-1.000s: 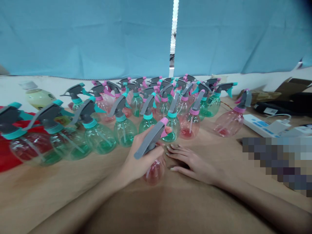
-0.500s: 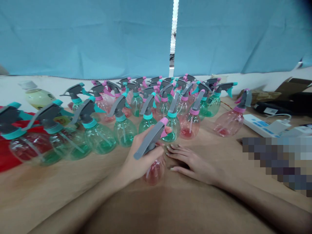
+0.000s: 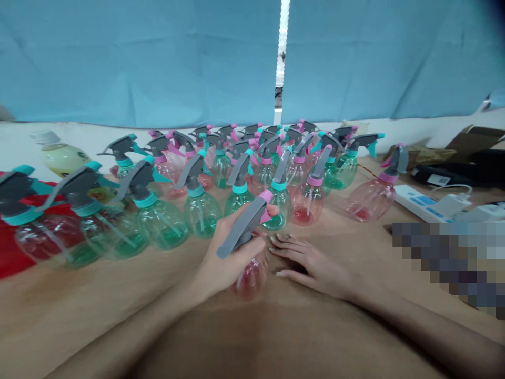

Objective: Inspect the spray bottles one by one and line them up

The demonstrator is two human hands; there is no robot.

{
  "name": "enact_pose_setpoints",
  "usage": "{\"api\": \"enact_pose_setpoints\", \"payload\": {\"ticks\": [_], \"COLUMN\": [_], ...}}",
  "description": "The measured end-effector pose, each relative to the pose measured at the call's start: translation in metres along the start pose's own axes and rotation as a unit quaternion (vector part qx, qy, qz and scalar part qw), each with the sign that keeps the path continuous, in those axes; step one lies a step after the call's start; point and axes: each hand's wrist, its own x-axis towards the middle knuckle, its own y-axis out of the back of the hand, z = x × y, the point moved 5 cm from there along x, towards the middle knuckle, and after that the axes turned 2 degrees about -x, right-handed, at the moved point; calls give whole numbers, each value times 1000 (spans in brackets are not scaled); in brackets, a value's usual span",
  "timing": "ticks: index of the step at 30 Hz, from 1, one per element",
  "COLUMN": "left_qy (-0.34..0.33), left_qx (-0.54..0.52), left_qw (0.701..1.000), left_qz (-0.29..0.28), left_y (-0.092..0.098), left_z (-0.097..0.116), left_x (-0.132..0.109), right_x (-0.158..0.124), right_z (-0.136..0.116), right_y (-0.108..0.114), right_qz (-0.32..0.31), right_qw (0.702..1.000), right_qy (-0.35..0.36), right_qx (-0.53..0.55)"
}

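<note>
My left hand [image 3: 232, 245] is wrapped round the neck of a pink spray bottle [image 3: 249, 279] with a grey and pink trigger head, which stands on the table. The fingers hide its collar. Just to its right my right hand [image 3: 307, 258] lies on the tabletop, palm down with fingers stretched out, holding nothing. Beyond the hands runs a front row of spray bottles; the nearest are a green one [image 3: 281, 202] with a turquoise collar and a pink one [image 3: 307, 202] with a pink collar.
More green and pink spray bottles crowd behind, against a white wall edge and blue cloth [image 3: 177, 63]. At the left stand a drink bottle [image 3: 63, 158] and something red [image 3: 11, 247]. On the right lie a tilted pink spray bottle [image 3: 371, 200], a power strip [image 3: 422, 202] and a cardboard box [image 3: 473, 142].
</note>
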Motion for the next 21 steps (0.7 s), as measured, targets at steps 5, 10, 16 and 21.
{"api": "enact_pose_setpoints", "payload": {"ticks": [5,10,16,21], "left_qy": [-4,1,-20,-28], "left_qx": [2,33,27,39], "left_qw": [1000,999,999,999], "left_qz": [2,6,11,13], "left_y": [0,2,4,4], "left_z": [1,2,6,6], "left_x": [0,0,1,2], "right_x": [0,1,1,1], "right_z": [1,-1,-2,-1], "right_y": [-2,-1,1,0], "right_qz": [-3,-12,-12,-6], "right_qw": [1000,1000,1000,1000], "right_qy": [0,-5,-7,-5], "right_qx": [-4,-13,-3,-1]}}
